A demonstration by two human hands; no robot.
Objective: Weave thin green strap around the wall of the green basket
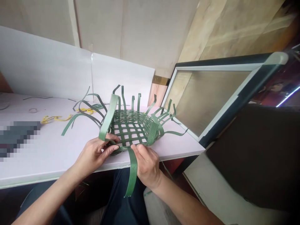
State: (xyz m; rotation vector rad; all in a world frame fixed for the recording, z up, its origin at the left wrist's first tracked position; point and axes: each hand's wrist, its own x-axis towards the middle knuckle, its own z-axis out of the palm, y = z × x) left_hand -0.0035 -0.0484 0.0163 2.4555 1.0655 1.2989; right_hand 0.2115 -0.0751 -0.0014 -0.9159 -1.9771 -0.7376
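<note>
A partly woven green basket (127, 116) rests at the front edge of the table, with an open lattice base and low walls of thin strands. Flat green strips stick up and outward all around its rim. My left hand (99, 150) pinches the near left part of the rim, thumb outside and fingers inside. Closed at the middle of the near rim, my right hand (146, 159) grips it beside a wide green strip (132, 175) that hangs down over the table edge. Its fingertips are partly hidden.
The pale table (58, 150) carries yellow cord (56, 118), a small ring (33, 110) and a blurred-out dark object (16, 137) at left. White panels (122, 78) stand behind. A dark-edged framed panel (215, 93) leans at right. A dark surface (255, 156) is beyond it.
</note>
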